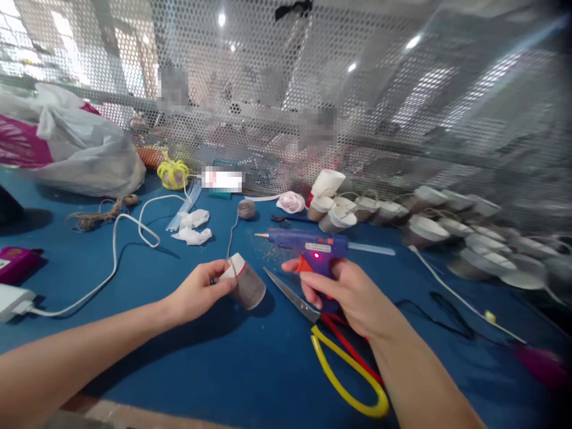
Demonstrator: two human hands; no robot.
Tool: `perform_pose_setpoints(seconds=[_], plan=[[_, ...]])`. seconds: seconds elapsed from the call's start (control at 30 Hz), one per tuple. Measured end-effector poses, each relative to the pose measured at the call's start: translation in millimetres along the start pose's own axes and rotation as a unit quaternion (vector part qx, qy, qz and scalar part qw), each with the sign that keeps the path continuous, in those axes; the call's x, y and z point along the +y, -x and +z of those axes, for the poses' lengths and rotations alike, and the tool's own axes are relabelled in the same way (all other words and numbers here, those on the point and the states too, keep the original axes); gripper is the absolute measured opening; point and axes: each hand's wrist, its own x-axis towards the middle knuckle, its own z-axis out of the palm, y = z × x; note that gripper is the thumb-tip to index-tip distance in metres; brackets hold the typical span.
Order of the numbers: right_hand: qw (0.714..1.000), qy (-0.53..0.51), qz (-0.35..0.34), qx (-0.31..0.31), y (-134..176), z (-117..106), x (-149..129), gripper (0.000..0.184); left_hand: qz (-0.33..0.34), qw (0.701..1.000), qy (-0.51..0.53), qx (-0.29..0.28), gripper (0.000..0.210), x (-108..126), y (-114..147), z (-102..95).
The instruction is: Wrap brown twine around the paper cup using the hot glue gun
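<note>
My left hand (208,290) pinches the white rim of a small paper cup (251,287) that is mostly wound in grey yarn and lies tilted just above the blue table. From the cup a strand runs back to a small ball of grey yarn (246,208). In my right hand (344,289) is a blue hot glue gun (308,241), its red light on, its nozzle pointing left and a clear glue stick (372,248) sticking out behind. Beneath that hand lies a pair of scissors (351,369) with yellow and red handles, blades toward the cup.
Several yarn-covered cups (426,229) stand at the back right before a perforated metal screen (268,77). A plastic bag (93,149) fills the back left. White cable (117,253) crosses the left side, near white scraps (193,229) and a pink ribbon roll (291,202).
</note>
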Motion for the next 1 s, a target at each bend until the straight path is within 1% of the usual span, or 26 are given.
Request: perform_pose_setpoints(seconds=[0.07,0.13,0.23,0.3,0.43,0.57,0.67,0.73,0.9,1.0], plan=[[0.999,0.037,-0.003,0.001,6.4,4.1,0.6,0.021,0.012,0.999,-0.049,0.004,0.017,-1.8,2.2,-2.3],[0.997,0.080,0.003,0.008,11.3,7.3,1.3,0.021,0.017,0.997,-0.073,0.006,0.018,-2.8,4.4,-4.3],[0.989,0.142,0.018,0.021,17.0,12.4,3.7,0.024,0.022,0.996,-0.085,0.009,0.019,-2.9,6.7,-5.0],[0.983,0.181,0.015,0.030,19.6,16.2,6.8,0.026,0.023,0.996,-0.084,0.010,0.018,-2.3,7.4,-4.1],[0.967,0.249,-0.033,0.030,21.1,22.3,10.8,0.031,0.023,0.997,-0.077,0.015,0.017,-1.1,8.1,-2.0],[0.942,0.321,-0.087,0.041,19.3,25.2,7.1,0.024,0.035,0.995,-0.095,0.018,0.017,-0.4,8.1,-1.6],[0.936,0.336,-0.105,0.026,19.6,25.1,5.7,0.017,0.045,0.992,-0.118,0.020,0.017,-0.5,7.9,-2.0],[0.936,0.334,-0.112,0.019,20.7,24.6,6.7,0.018,0.048,0.990,-0.130,0.020,0.018,-1.1,7.9,-2.4],[0.932,0.340,-0.118,0.035,22.0,26.0,6.5,0.019,0.048,0.988,-0.148,0.007,0.020,-2.7,8.6,-3.7],[0.927,0.342,-0.148,0.049,22.8,28.5,4.3,0.021,0.051,0.985,-0.164,0.007,0.021,-2.8,8.9,-4.3]])
